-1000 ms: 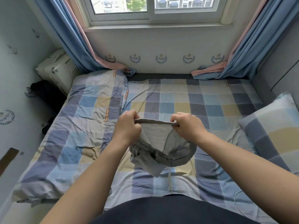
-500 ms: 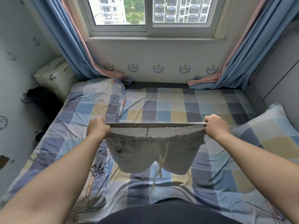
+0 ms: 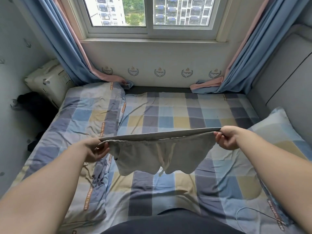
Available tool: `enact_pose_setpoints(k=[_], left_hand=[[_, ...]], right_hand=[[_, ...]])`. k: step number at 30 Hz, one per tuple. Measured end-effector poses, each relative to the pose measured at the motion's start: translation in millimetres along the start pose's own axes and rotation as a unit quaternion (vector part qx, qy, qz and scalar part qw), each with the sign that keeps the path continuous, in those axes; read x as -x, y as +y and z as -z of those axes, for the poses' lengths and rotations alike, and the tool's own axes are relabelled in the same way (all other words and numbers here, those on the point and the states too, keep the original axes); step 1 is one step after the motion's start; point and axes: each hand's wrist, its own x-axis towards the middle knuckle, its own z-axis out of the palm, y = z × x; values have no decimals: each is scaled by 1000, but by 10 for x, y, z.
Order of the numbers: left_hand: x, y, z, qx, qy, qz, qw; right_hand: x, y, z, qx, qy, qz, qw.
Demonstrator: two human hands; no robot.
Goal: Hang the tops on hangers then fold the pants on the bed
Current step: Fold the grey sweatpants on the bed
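Grey shorts [image 3: 152,156] taut between left hand [image 3: 96,150] and right hand [image 3: 227,138] (each grip tight on waistband)

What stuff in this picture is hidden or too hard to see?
All in the head view:
- Shorts: the far side is hidden by the near cloth.
- Bed: a patch is hidden behind the hanging shorts, and the near edge is covered by the person's dark clothing.
- Dark heap left of the bed: too dark to tell what it is.
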Motion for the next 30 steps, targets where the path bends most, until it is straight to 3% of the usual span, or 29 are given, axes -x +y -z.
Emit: enact_pose_setpoints(k=[4, 12, 15, 18, 21, 24, 26, 30], left_hand=[[31, -15, 35, 86, -45, 8, 995], [119, -105, -107, 210, -99, -82, 969], [43, -145, -213, 143, -69, -154, 975], [-72, -195, -306, 4, 41, -258, 965], [-152, -185, -281, -163, 158, -343, 911], [-107, -165, -272, -297, 248, -366, 846], [-72, -133, -288, -303, 250, -371, 841], [23, -85, -382, -215, 176, -390, 878]], right_hand=[[-26, 45, 18, -84, -64, -10, 994], [-12, 190, -78, -99, -154, 127, 975], [-27, 193, -130, -65, -147, 168, 973], [-23, 207, -228, 54, -47, 251, 965], [21, 204, -305, 105, 50, 324, 939], [93, 181, -335, 144, 112, 404, 897], [134, 179, -348, 168, 111, 443, 874], [221, 157, -412, 224, 118, 497, 830]])
